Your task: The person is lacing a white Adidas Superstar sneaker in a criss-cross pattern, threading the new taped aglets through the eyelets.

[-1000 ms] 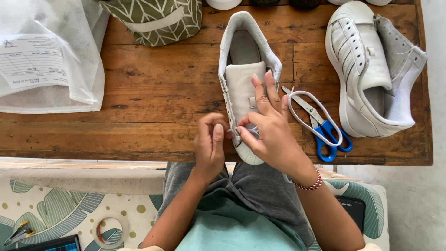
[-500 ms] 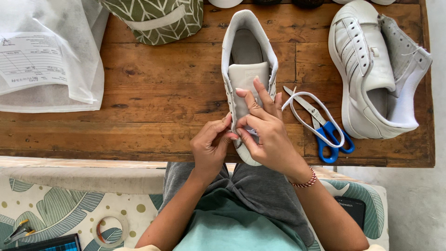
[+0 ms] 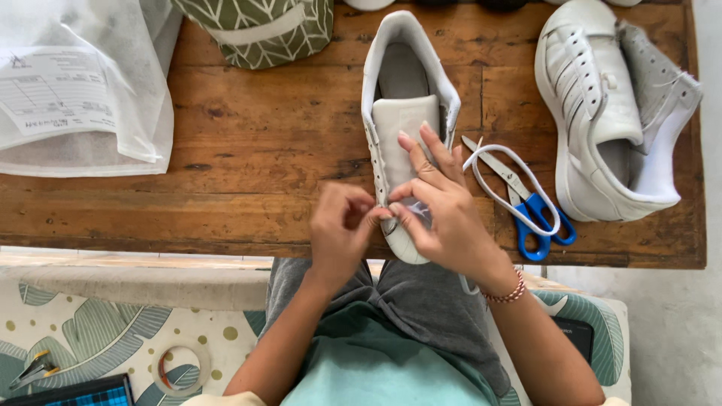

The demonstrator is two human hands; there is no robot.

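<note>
On the wooden surface [image 3: 248, 158], a clear plastic bag [image 3: 83, 90] at the far left holds a printed sheet. A white sneaker [image 3: 402, 113] lies centred, toe toward the person. The right hand [image 3: 444, 210] rests on its tongue, grip closed, pinching the lace; the left hand [image 3: 342, 229] pinches at the eyelets too. Blue-handled scissors [image 3: 526, 207] lie just beside.
</note>
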